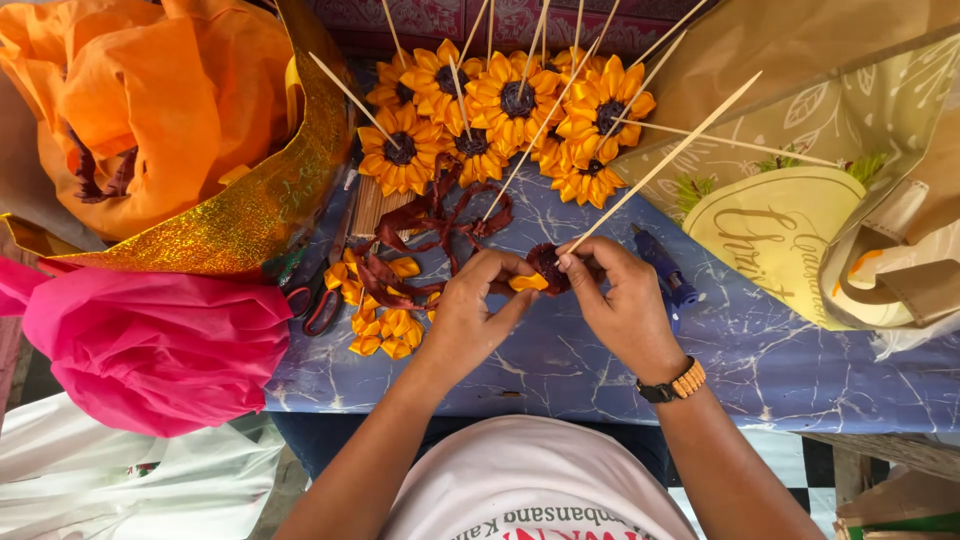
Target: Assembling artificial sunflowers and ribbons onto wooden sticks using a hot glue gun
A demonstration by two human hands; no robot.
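Closest to the camera is the person's white shirt (535,480), and both bare arms reach forward over the near edge of the table (600,380). The left hand (470,320) and the right hand (625,305) meet in the middle of the table. Between them is a small dark brown flower middle (545,265) on a long thin stick (665,160). The stick leans up and away to the right. The left grip is closed on a yellow petal (527,283) pressed against the flower middle. The right grip is closed on the flower middle where the stick goes in. A black and orange band (675,385) sits on the right wrist.

The table top is blue with white marble lines. Just left of the left hand lies a heap of loose yellow petals (385,325) mixed with dark red ribbon (440,215). Scissors (320,300) lie beside that heap. Just right of the right hand lies a blue tool (665,270), partly hidden.

Farther back, a bunch of finished yellow sunflowers (500,115) on sticks covers the far side of the table.

On the left edge sit a pink paper bundle (150,345), a shiny gold sheet (250,210) and orange paper (140,100). On the right, brown paper bags (850,130) hang over the table. The only bare spot is the blue strip near the person, in front of and to the right of the hands.
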